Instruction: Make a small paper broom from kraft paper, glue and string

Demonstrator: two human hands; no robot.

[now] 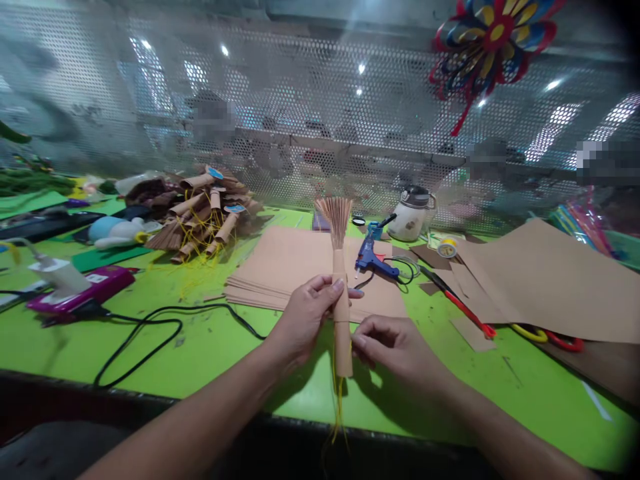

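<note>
Bare forearms [200, 407] reach in from seven and five o'clock toward a brown paper whisk [343, 333], held at the centre of the dial over the green worktop [210, 360], close to its near edge. It is a slim rolled tube, plain and smooth, with a step in the wrap partway down; at twelve o'clock it spreads into a pleated fan [336, 212] of narrow folds, and at six o'clock thin yellow threads [339, 407] trail from its lower end. The left hand [307, 310] has its grip closed round the upper tube, thumb laid along the front. The right hand [387, 340], at four o'clock, has a narrow grip, fingertips at the tube's lower side; whether they pinch a thread I cannot tell. Brown sheets [295, 257] lie stacked behind, with a blue glue gun [370, 257] at one o'clock and a pile of similar pieces [200, 213] at ten o'clock.
</note>
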